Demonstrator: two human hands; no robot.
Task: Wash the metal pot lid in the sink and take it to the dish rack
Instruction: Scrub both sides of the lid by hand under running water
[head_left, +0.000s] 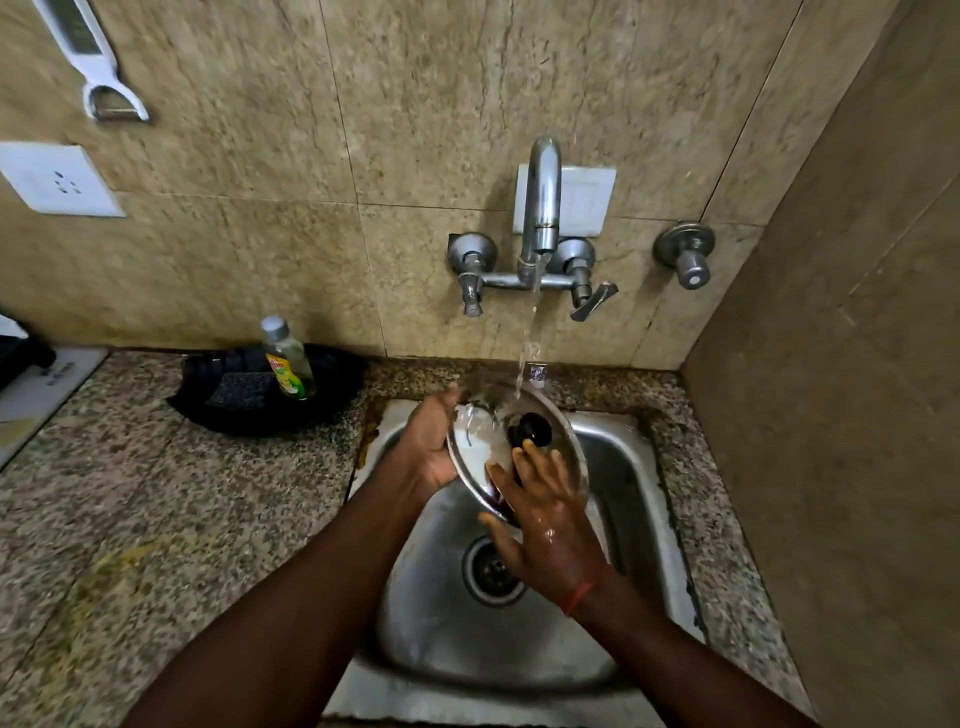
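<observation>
The round metal pot lid (475, 447), with a black knob in its middle, is tilted over the steel sink (441, 613). Water from the wall tap (540, 208) runs onto the lid's upper edge. My left hand (428, 441) grips the lid by its left rim. My right hand (545, 525) lies flat on the lid's lower right face, fingers spread and wet, fingertips just below the knob. The lid's lower right part is hidden under that hand.
A dish-soap bottle (287, 358) stands in a black tray (223, 410) with a scrub pad on the granite counter (130, 519) left of the sink. A side wall (857, 415) closes the right. A peeler (98, 67) and a socket (57, 179) are on the back wall.
</observation>
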